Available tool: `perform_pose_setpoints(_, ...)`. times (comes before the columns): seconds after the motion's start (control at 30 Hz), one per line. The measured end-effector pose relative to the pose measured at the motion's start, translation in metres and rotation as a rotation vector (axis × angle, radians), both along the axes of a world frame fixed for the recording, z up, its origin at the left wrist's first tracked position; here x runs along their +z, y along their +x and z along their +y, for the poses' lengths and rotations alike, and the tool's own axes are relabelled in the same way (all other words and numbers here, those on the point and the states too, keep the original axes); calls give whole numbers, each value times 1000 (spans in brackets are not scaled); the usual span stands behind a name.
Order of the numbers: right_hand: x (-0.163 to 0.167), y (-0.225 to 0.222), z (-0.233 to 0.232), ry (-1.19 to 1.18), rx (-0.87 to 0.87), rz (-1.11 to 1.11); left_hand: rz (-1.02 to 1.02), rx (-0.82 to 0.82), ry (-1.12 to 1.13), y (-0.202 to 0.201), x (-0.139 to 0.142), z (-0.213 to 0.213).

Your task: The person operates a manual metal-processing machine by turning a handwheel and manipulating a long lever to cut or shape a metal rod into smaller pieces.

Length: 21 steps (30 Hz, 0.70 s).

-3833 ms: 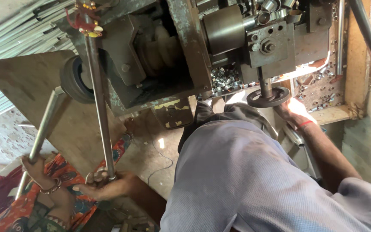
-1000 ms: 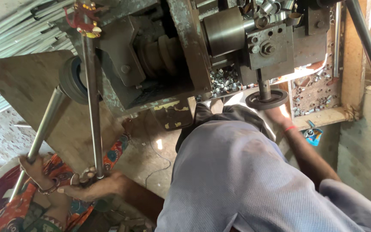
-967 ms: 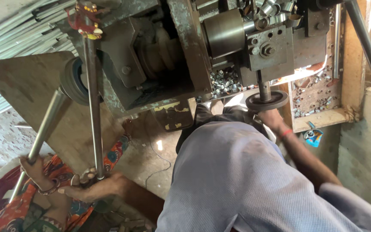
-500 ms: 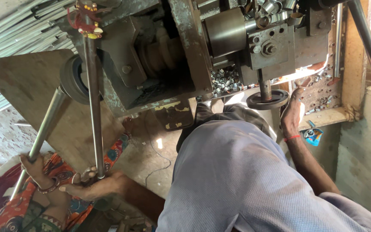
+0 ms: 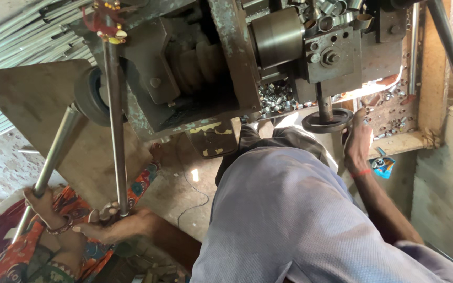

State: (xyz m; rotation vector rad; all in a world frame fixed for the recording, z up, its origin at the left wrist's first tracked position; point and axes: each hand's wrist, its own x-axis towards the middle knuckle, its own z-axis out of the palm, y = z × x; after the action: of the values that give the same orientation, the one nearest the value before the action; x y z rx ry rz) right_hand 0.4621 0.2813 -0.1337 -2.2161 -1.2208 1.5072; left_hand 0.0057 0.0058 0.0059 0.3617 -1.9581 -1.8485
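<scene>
Relative to the green machine body point(image 5: 195, 78): the right hand point(image 5: 357, 144) has risen since half a second ago and now rests with its fingers on the round handwheel point(image 5: 327, 120) below the tool block point(image 5: 336, 55), loosely laid, not clenched; this suggests a feed adjustment is in hand; the left hand point(image 5: 114, 225), low and left of the machine, grasps the lower end of the steel rod point(image 5: 115, 126); the rod's long axis runs near vertical, its top at the machine; another person's hand point(image 5: 40, 196) holds a tilted tube point(image 5: 56, 152) further left.

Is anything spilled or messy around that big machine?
Yes. Lots of small metal rings lie loose in a heap under the machine, and more are scattered over the ledge beside the right hand. They look spilled, not sorted.
</scene>
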Motion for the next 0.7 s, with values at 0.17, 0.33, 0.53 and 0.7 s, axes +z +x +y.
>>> perform_pose_setpoints(0.17,-7,-39,-6,-288,449,-39,-12,33,49,-3,1,5)
perform_pose_setpoints(0.33,8,-35,26,-138,648,-66,-17,2,67,2,5,7)
perform_pose_setpoints(0.53,36,-2,28,-443,657,215,-2,-83,177,-2,-2,-6)
perform_pose_setpoints(0.7,-10,-31,38,59,1146,-58,-63,-57,233,10,-14,-20)
